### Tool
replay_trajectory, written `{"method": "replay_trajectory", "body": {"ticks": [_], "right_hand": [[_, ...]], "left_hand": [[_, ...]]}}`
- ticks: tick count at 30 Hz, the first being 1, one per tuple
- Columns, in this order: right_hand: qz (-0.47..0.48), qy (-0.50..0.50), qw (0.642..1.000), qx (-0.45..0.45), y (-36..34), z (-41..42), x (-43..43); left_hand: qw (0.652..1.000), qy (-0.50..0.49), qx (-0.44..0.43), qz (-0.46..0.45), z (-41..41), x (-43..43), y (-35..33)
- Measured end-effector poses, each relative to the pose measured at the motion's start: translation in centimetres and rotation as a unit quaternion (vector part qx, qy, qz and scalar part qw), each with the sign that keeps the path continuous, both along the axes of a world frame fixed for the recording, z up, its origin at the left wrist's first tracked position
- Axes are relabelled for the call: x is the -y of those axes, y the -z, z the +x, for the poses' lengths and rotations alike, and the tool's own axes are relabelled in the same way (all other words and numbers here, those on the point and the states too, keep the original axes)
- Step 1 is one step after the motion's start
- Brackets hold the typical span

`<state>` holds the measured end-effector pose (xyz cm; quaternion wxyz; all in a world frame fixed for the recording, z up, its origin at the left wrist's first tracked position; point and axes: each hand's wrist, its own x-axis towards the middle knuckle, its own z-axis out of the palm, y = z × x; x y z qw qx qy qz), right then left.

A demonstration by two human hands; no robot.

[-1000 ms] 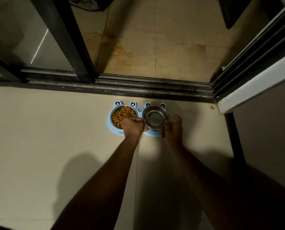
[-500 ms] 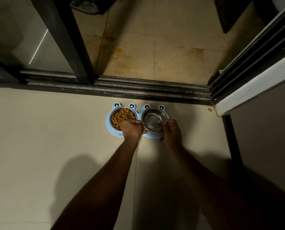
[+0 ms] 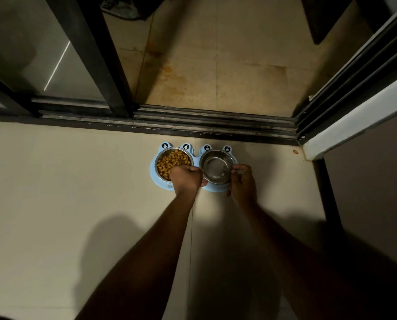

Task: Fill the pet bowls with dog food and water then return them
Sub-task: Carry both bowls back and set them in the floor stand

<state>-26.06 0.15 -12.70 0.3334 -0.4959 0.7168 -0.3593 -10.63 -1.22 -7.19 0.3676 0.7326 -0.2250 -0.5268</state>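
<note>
Steel water bowl (image 3: 216,167) at the blue stand's (image 3: 153,174) three-o'clock well: we pinch its rim with left grip (image 3: 185,179) and right grip (image 3: 243,182); door track (image 3: 192,128) near at twelve, floor (image 3: 77,181) open at six.

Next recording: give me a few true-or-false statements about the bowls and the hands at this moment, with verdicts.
1. The round steel bowl in the left seat of the pale blue frog-faced holder contains brown kibble. True.
2. The left hand and the right hand both hold the other steel bowl by its rim. True.
3. The holder stands on a table. False: it sits on the cream tiled floor, close to the dark sliding-door track.
4. The other steel bowl is heaped with kibble. False: no kibble shows in it; whether it holds water cannot be told.
</note>
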Motion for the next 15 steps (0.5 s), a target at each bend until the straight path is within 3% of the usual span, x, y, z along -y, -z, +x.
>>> {"method": "replay_trajectory", "body": {"ticks": [10,15], "right_hand": [[-0.009,-0.001,1.0,-0.002,-0.3,0.3,-0.4],[-0.012,-0.01,0.999,-0.05,-1.3,1.2,-1.4]], "left_hand": [[0.998,0.003,0.049,-0.026,0.0,-0.7,-0.4],[0.987,0.035,0.086,-0.129,0.1,-1.6,-0.8]]}}
